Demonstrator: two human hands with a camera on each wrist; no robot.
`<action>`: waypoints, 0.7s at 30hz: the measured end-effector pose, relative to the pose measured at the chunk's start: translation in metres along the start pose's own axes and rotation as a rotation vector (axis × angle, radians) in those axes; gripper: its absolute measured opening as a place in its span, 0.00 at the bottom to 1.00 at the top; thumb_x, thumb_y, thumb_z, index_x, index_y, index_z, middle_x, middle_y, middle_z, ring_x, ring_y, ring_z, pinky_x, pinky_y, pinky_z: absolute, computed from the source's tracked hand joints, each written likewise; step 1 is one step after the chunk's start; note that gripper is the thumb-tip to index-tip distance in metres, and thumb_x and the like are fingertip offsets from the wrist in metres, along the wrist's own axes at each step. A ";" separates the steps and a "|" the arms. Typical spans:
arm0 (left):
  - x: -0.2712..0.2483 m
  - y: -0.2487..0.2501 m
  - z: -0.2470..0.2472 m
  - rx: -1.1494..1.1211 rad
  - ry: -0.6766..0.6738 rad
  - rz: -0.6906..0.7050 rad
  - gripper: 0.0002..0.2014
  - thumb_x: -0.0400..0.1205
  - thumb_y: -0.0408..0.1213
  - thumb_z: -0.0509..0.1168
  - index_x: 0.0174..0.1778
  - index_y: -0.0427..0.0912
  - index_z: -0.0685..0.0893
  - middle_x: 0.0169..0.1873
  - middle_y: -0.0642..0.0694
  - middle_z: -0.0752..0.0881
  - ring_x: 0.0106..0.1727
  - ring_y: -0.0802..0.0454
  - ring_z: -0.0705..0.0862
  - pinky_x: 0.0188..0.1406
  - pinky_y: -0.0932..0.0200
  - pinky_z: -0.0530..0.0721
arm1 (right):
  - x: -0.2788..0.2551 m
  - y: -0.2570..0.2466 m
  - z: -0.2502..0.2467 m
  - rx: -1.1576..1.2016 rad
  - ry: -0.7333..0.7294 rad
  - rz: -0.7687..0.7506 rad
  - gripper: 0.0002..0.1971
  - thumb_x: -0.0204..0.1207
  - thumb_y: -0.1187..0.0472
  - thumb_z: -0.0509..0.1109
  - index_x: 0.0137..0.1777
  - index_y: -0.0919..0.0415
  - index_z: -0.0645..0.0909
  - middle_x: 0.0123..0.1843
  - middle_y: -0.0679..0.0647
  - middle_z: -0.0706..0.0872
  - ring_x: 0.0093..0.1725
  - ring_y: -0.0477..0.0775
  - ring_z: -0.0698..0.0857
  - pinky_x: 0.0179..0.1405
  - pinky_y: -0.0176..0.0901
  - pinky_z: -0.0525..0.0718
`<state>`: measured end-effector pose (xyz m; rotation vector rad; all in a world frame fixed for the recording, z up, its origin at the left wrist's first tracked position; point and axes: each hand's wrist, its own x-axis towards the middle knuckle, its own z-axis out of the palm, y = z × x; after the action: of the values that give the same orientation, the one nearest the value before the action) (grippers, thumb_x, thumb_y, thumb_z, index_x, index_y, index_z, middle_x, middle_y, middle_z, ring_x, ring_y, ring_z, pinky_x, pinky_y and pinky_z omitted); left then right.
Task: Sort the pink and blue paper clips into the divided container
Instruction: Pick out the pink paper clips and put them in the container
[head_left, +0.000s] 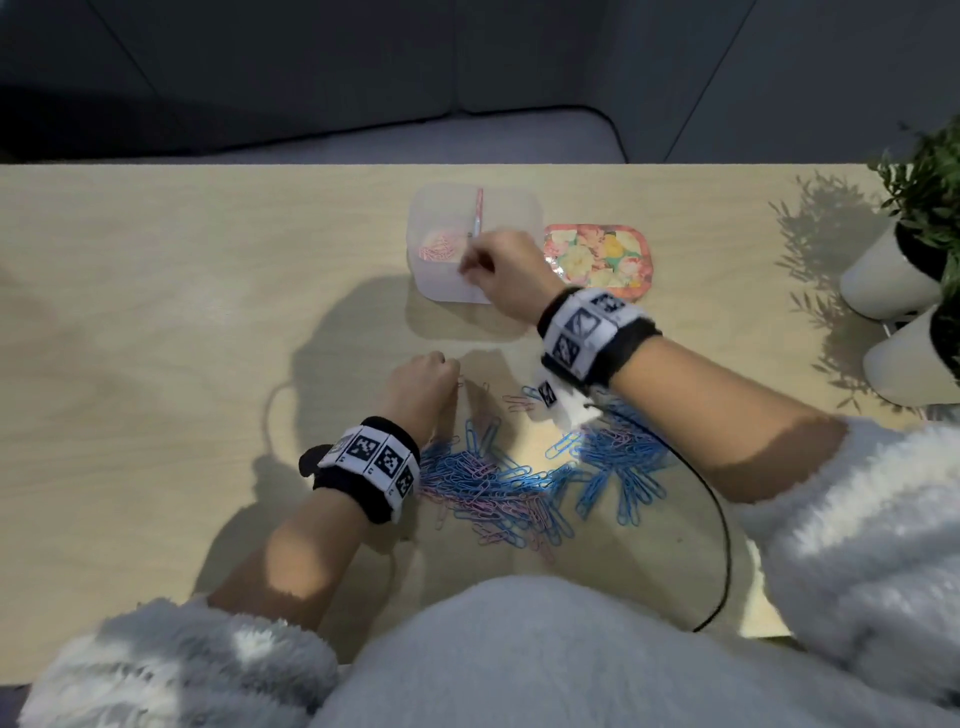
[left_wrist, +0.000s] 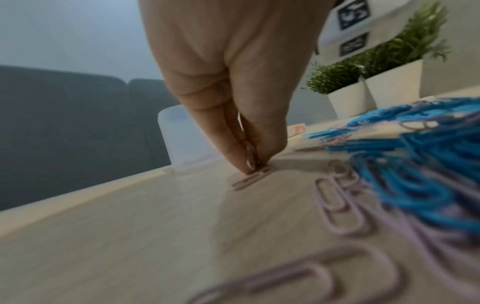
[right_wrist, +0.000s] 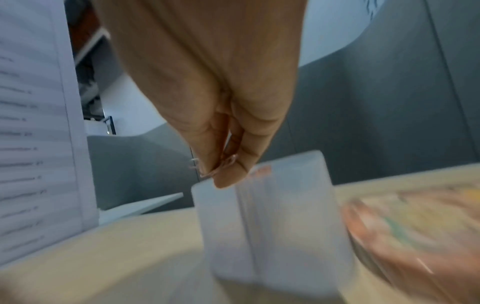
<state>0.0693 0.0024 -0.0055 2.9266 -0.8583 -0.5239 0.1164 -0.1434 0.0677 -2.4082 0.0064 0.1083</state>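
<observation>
A translucent divided container (head_left: 519, 208) stands at the table's far middle, with pink clips (head_left: 439, 248) in its left compartment. Over its near left part my right hand (head_left: 467, 266) pinches pink paper clips (right_wrist: 221, 165) between thumb and fingers, just above the rim of the container (right_wrist: 272, 216). A mixed pile of blue and pink clips (head_left: 519, 478) lies in front of me. At the pile's far left edge my left hand (head_left: 451, 375) points down at the table and pinches a pink clip (left_wrist: 250, 159). Another pink clip (left_wrist: 253, 179) lies flat under its fingertips.
A floral lid (head_left: 597, 260) lies right of the container. Two white pots with green plants (head_left: 893, 270) stand at the far right. A black cable (head_left: 724, 519) curves past the pile's right side. A grey sofa sits beyond the table's far edge.
</observation>
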 end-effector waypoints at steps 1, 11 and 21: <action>0.001 -0.001 0.001 -0.017 0.004 0.000 0.08 0.81 0.28 0.59 0.54 0.33 0.79 0.52 0.37 0.83 0.52 0.37 0.82 0.44 0.48 0.78 | 0.012 -0.009 -0.008 0.009 0.030 0.004 0.08 0.75 0.70 0.63 0.45 0.69 0.85 0.46 0.59 0.88 0.48 0.55 0.84 0.53 0.45 0.82; 0.020 -0.015 -0.065 -0.461 0.374 -0.085 0.08 0.77 0.30 0.65 0.47 0.36 0.87 0.45 0.39 0.90 0.48 0.41 0.86 0.51 0.56 0.81 | 0.060 -0.015 -0.012 0.007 -0.005 0.137 0.16 0.76 0.74 0.55 0.54 0.71 0.84 0.58 0.66 0.85 0.53 0.65 0.87 0.53 0.57 0.88; 0.099 -0.025 -0.112 -0.387 0.231 -0.186 0.12 0.83 0.28 0.54 0.35 0.44 0.76 0.40 0.44 0.78 0.45 0.48 0.74 0.42 0.63 0.72 | 0.003 0.029 -0.030 -0.059 0.206 0.159 0.16 0.73 0.72 0.56 0.47 0.63 0.86 0.50 0.61 0.89 0.52 0.61 0.85 0.55 0.47 0.83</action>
<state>0.1973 -0.0350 0.0663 2.6494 -0.4070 -0.3085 0.1202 -0.1851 0.0708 -2.4650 0.2939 -0.0682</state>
